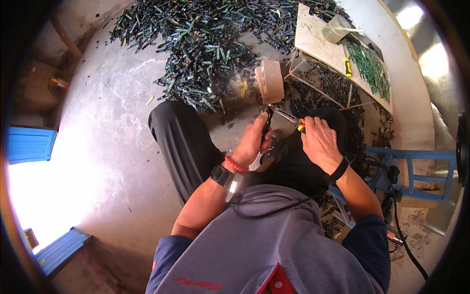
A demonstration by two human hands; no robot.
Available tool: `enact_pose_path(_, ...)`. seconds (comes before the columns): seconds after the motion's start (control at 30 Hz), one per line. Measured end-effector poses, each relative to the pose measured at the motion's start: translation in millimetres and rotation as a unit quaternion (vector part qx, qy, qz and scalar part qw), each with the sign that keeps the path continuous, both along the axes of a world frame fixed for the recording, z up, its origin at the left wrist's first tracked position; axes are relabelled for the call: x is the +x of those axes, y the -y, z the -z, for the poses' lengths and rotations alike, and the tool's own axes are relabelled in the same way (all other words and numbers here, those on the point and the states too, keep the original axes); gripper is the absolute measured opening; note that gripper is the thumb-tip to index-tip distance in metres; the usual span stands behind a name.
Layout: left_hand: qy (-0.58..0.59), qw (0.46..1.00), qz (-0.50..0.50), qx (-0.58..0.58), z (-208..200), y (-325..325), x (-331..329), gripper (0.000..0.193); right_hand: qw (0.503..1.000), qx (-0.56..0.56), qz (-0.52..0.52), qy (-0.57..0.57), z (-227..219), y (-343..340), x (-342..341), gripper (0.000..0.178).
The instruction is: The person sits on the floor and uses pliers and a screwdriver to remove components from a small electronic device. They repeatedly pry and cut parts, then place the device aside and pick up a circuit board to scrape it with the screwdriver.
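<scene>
1. My left hand (255, 139) is closing tight around a thin dark stick (268, 120), holding it upright just below the brick (270, 81)
2. My right hand (320, 142) is gripping the orange-handled pliers (293, 119), fingers wrapped around the handles; their metal tip is pointing toward the top of the stick, and I cannot tell whether it is touching
3. I am sitting with my knees (171, 117) apart, both hands working between them
4. A big pile of dark green sticks (205, 44) is lying on the concrete floor (107, 137) ahead, beyond the brick
5. A board (318, 44) with more green sticks is resting to the right
</scene>
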State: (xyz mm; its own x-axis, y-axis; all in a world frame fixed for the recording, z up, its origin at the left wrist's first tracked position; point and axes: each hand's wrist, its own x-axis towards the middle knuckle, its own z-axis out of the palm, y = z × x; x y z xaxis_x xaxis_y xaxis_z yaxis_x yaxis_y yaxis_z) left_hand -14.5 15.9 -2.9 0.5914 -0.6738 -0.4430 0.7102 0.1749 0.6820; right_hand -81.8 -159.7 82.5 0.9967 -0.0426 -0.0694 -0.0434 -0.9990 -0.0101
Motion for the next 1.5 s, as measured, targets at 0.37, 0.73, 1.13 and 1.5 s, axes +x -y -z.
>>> enact_pose_path(0.37,-0.208,0.961,0.053,-0.172,-3.7,-3.0,6.3,0.056,0.963,0.220,0.103,-0.117,3.1,-0.9,3.8,0.027)
enact_pose_path(0.73,-0.192,0.949,0.073,-0.239,-3.7,-5.4,5.6,0.058,0.723,0.626,0.229,-0.183,8.2,9.4,0.2,0.024)
enact_pose_path(1.13,-0.205,0.953,0.071,-0.212,1.3,-5.9,3.3,0.058,0.944,0.182,0.257,0.100,-16.2,80.1,78.4,0.043)
enact_pose_path(1.5,-0.237,0.949,0.079,-0.191,-8.9,14.8,35.8,0.056,0.944,0.022,0.284,0.169,15.7,141.3,172.0,0.041)
